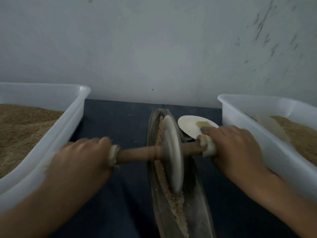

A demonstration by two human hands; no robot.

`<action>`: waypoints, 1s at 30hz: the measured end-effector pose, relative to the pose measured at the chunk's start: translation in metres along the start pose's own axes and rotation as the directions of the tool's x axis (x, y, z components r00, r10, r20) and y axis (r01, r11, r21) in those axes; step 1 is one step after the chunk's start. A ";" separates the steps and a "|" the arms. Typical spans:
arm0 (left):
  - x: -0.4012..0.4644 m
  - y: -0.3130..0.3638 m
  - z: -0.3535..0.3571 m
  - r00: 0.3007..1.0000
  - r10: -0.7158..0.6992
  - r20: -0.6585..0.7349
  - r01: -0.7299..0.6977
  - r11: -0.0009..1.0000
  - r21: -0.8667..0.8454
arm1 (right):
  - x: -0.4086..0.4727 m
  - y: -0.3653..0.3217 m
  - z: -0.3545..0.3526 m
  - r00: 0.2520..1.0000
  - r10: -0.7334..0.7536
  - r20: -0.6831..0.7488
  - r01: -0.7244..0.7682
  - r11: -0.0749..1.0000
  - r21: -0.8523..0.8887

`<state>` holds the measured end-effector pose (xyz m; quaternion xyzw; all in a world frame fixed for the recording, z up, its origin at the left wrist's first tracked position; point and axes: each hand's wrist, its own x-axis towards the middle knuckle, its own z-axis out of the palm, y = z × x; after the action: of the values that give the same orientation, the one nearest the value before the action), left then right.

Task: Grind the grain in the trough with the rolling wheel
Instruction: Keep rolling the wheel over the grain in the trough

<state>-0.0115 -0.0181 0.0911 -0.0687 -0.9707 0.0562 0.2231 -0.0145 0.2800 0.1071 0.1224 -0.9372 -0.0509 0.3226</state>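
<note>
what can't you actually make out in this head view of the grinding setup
- Near end of the long metal trough: cut off by the bottom edge.
- White plastic bin on the left: cropped by the left edge.
- Small object on the round white dish: partly behind the right hand.
- Left hand: blurred, so finger detail is unclear.

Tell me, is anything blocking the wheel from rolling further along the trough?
Nothing visible does. The wheel stands in the trough with only grain along the groove ahead of and behind it. The white dish lies outside the trough, beside the right hand; the left hand grips the other handle.
</note>
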 end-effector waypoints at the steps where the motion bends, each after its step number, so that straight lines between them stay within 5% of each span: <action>1: 0.005 0.000 -0.001 0.997 0.004 -0.071 -0.009 0.998 -0.069 | 0.009 -0.001 0.010 1.000 0.015 -0.020 -0.015 1.000 0.014; 5: 0.039 -0.002 0.020 0.985 -0.016 -0.169 -0.008 0.991 -0.136 | 0.046 -0.001 0.037 0.997 0.051 -0.063 -0.054 0.997 -0.060; 10: 0.046 0.001 0.022 0.992 -0.085 -0.092 0.075 0.991 -0.107 | 0.049 0.001 0.038 0.999 0.036 0.010 -0.034 0.993 -0.114; 18: -0.030 -0.010 -0.015 1.000 -0.011 -0.011 0.010 0.996 -0.086 | -0.018 -0.003 -0.027 0.998 -0.055 -0.025 0.054 0.997 -0.059; 21: -0.026 -0.026 -0.009 0.950 0.015 0.312 0.053 0.977 -0.208 | -0.034 -0.001 -0.040 0.996 -0.085 -0.030 0.085 0.996 -0.018; 23: -0.014 -0.028 -0.003 0.798 -0.029 0.601 0.148 0.977 -0.150 | -0.037 0.003 -0.039 0.995 -0.097 -0.003 0.097 0.995 -0.010; 30: -0.014 -0.004 -0.019 0.991 -0.055 0.123 0.057 0.998 -0.013 | -0.012 -0.001 -0.007 0.999 -0.042 -0.031 0.042 0.999 -0.011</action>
<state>0.0088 -0.0226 0.1030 -0.0395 -0.9845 0.0462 0.1642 -0.0009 0.2818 0.1051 0.1411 -0.9289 -0.0606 0.3369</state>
